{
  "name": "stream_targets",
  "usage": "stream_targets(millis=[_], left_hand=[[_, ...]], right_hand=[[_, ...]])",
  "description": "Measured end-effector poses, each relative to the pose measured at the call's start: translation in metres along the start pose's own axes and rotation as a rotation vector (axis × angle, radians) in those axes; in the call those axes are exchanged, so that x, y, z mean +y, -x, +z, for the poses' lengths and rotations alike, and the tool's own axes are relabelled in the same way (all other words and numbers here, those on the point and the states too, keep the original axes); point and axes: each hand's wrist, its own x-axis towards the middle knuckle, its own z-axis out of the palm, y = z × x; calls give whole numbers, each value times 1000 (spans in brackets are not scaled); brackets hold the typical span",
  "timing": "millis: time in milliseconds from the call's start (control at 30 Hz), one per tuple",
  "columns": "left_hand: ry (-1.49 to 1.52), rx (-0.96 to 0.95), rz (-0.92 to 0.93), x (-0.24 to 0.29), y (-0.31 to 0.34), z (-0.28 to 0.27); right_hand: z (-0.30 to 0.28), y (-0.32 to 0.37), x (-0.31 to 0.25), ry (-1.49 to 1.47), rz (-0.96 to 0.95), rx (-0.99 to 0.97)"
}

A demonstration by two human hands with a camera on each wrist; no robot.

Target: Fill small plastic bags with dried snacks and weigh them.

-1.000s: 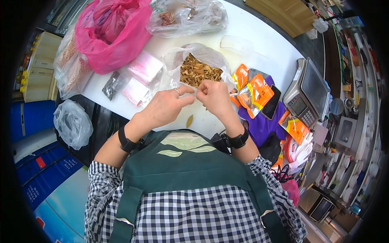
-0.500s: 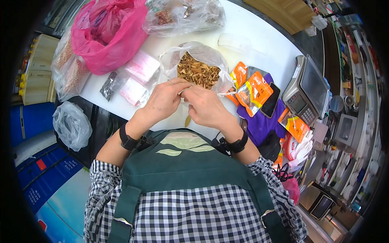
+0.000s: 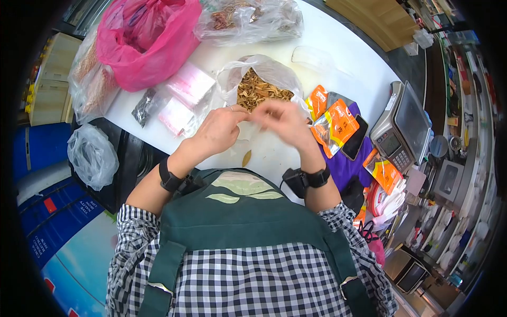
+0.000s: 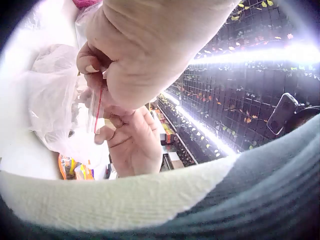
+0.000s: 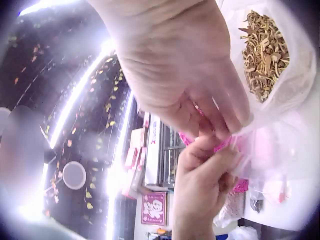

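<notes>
My left hand [image 3: 217,132] pinches a small clear zip bag with a red seal line [image 4: 98,107], best seen in the left wrist view. Close beside it is my right hand [image 3: 285,124], blurred in the head view. Its thumb and fingers are loosely bent, near the far end of the seal in the left wrist view. Just beyond both hands stands an open plastic bag [image 3: 288,71] of dried brown slices [image 3: 259,92]. A single leaf-like slice [image 3: 246,157] lies on the white table [image 3: 274,158] nearer my apron.
Packs of zip bags [image 3: 191,84] and a small black packet [image 3: 143,107] lie to the left, below a pink bag [image 3: 137,63]. Orange pouches [image 3: 335,127], a phone [image 3: 355,138] and a digital scale [image 3: 398,127] sit to the right. Another clear bag [image 3: 253,24] stands at the back.
My hands came together from slightly apart, and now the right has shifted a little to the right, away from the left. The left hand stays near the same spot.
</notes>
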Motion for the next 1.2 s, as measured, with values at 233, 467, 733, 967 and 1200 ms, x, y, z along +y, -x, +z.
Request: stream_targets(millis=[233,467,733,967,1200], left_hand=[[57,-75,-37,-3,-6,18],[137,-111,-79,-16,-8,16],[232,-32,5,-13,-26,24],[566,225,-15,11,-52,13],[335,251,-30,-46,-62,52]], right_hand=[[-2,-47,62,717,315,425],[28,-58,86,1000,236,330],[39,-50,101,1097,101,424],[15,-46,50,478,154,419],[45,-44,129,109,16,580]])
